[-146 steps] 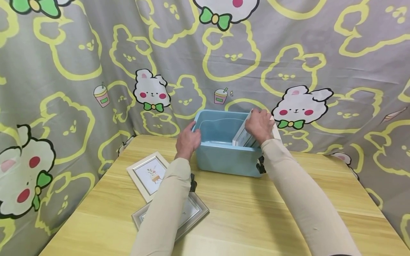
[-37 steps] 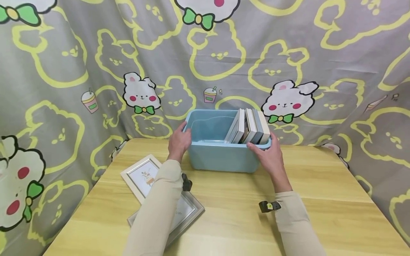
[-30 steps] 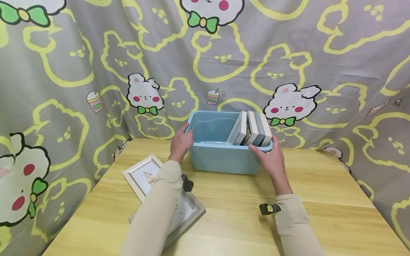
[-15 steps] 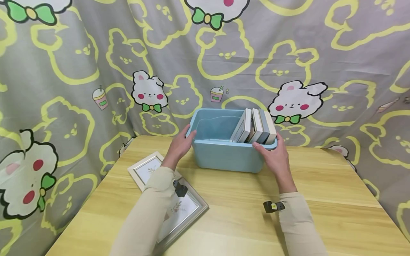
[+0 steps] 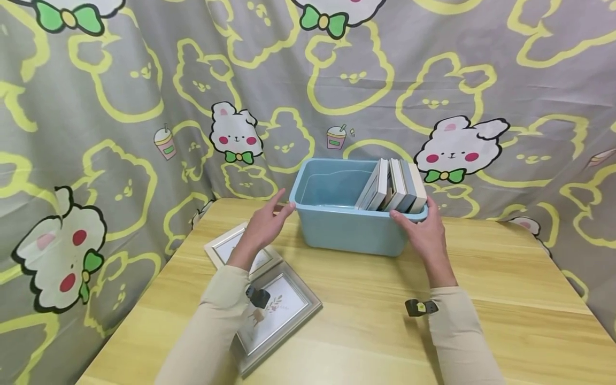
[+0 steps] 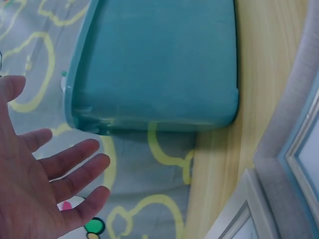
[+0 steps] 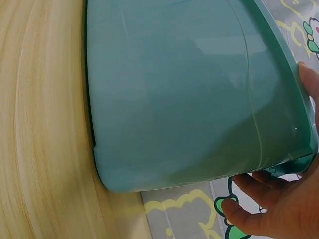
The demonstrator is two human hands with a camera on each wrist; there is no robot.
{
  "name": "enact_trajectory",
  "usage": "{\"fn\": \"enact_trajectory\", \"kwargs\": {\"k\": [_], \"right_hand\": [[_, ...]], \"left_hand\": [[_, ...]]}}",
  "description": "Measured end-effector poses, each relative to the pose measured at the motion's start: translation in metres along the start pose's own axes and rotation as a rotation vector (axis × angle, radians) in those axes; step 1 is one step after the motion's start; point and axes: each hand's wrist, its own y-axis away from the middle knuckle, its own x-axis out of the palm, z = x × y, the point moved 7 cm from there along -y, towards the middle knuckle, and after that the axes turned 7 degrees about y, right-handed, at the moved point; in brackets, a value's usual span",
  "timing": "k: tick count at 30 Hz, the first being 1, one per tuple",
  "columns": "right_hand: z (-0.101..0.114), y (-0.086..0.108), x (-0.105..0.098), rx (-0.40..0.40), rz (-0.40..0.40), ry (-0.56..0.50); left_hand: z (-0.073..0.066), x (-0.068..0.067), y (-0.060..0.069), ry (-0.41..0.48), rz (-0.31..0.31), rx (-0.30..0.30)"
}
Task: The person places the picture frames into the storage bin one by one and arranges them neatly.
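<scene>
Bin (image 5: pixel 353 232) on the table (image 5: pixel 366 337) is being gripped at its right rim by the curled right hand (image 5: pixel 427 231), leaning frames (image 5: pixel 382 184) being held inside. Nothing is being grasped by the spread left hand (image 5: pixel 263 227) alongside. Steadying is apparently being done; for either flat frame (image 5: pixel 289 321), a pinch would be needed.

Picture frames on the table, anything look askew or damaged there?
Mildly askew: the grey frame and cream frame lie angled to the blue bin. No damage shows, though the left arm partly covers them.
</scene>
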Motion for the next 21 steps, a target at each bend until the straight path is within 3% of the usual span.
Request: {"fn": "enact_trajectory", "kwargs": {"k": [10, 21], "right_hand": [[0.000, 0.000, -0.001, 0.000, -0.001, -0.016], [-0.001, 0.000, 0.000, 0.006, 0.005, -0.032]], "left_hand": [[-0.001, -0.002, 0.028, -0.114, 0.024, 0.063], [0.022, 0.022, 0.055, -0.302, 0.083, 0.059]]}}
